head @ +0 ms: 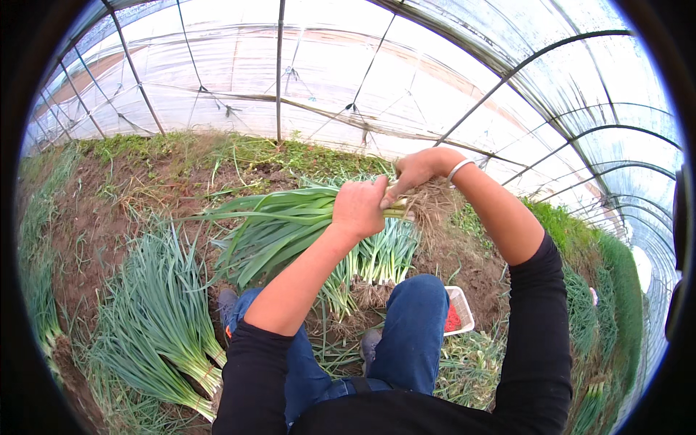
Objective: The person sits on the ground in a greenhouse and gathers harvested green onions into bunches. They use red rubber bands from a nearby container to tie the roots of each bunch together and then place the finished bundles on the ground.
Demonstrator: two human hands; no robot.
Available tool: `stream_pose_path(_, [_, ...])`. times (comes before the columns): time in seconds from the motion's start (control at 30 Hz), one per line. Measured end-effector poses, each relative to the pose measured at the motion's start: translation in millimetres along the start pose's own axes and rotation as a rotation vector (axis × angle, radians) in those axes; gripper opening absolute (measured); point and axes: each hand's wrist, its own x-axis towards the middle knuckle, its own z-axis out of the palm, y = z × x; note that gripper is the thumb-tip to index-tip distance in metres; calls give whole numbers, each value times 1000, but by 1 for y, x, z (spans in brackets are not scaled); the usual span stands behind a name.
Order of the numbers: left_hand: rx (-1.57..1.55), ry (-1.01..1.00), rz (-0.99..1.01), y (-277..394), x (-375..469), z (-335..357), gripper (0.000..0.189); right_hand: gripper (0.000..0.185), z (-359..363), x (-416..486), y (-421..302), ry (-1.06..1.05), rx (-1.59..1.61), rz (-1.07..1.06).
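My left hand point(359, 209) is wrapped around a bunch of long-leaved allium plants point(288, 217), its green leaves fanning out to the left. At the pale root end, my right hand point(416, 173) grips the stems with thumb and fingers, close beside my left. Dry brown roots point(429, 204) hang below my right hand, partly covering its view of the ground. Under the bunch, more allium plants point(383, 255) lie in a row with their roots towards me. Bundles with red ties point(168, 315) lie on the soil to my left.
A white plastic basket point(465, 312) with red material point(452, 319) inside stands by my right knee. Loose leaves point(467, 364) litter the soil. Metal poles point(280, 70) and plastic sheeting point(326, 60) form the greenhouse wall ahead. More plants point(43, 315) lie at the far left.
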Motion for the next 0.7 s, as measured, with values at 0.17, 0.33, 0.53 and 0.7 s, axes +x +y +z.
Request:
stream_pose_path(0.17, [-21, -8, 165, -5, -4, -4, 39, 74, 3, -2, 2, -274, 422, -291])
stream_pose_path(0.33, [-23, -127, -216, -16, 7, -4, 41, 121, 12, -11, -18, 307, -355, -54])
stream_pose_path(0.53, [-656, 18, -263, -52, 9, -13, 38, 89, 7, -10, 19, 316, 35, -57])
stream_pose_path(0.7, [-896, 71, -317, -69, 10, -4, 52, 39, 52, 22, 1, -64, 512, -159])
